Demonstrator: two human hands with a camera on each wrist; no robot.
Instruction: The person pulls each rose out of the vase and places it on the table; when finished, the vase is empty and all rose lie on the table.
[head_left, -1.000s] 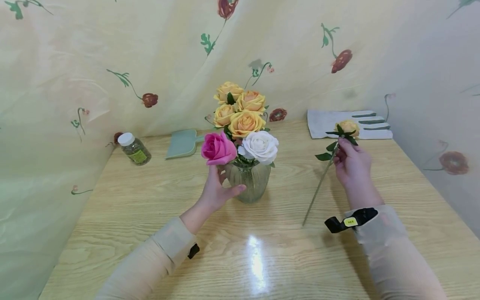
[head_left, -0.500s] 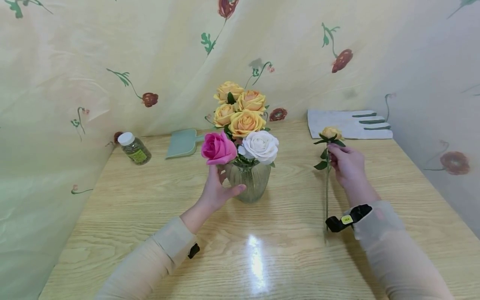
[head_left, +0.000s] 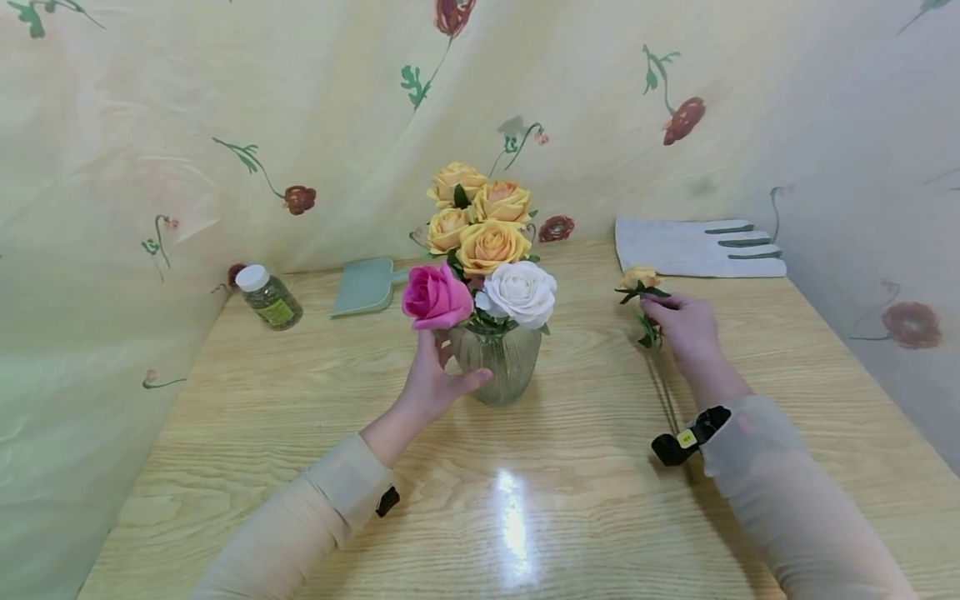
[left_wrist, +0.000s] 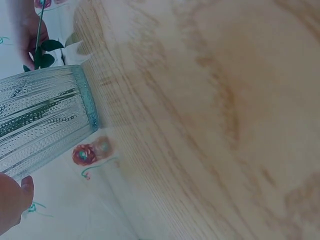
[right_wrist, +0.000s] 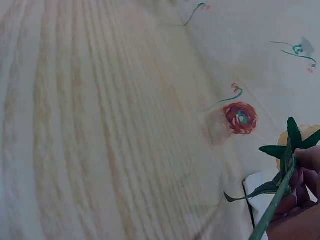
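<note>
My right hand (head_left: 686, 325) pinches a single yellow rose (head_left: 640, 277) by its stem, just under the bloom. The long green stem (right_wrist: 276, 205) slants down toward the wrist in the right wrist view. My left hand (head_left: 433, 385) holds the ribbed glass vase (head_left: 510, 367) from its left side, thumb across the front and the other fingers partly hidden behind. Several yellow roses (head_left: 493, 247), a pink rose (head_left: 437, 297) and a white rose (head_left: 519, 293) stand in the vase. In the left wrist view, the vase's textured glass (left_wrist: 45, 115) fills the left side.
A white-capped jar (head_left: 272, 300) with a green label stands at the back left. Beside it lies a pale green dustpan-shaped piece (head_left: 363, 287). A white glove (head_left: 667, 247) lies at the back right of the wooden table (head_left: 300, 467). Flower-printed cloth (head_left: 337, 100) hangs behind.
My right hand has moved left with the yellow rose, from over the glove toward the vase. The stem's lower end has swung right, toward me. My left hand and the vase stay in place.
</note>
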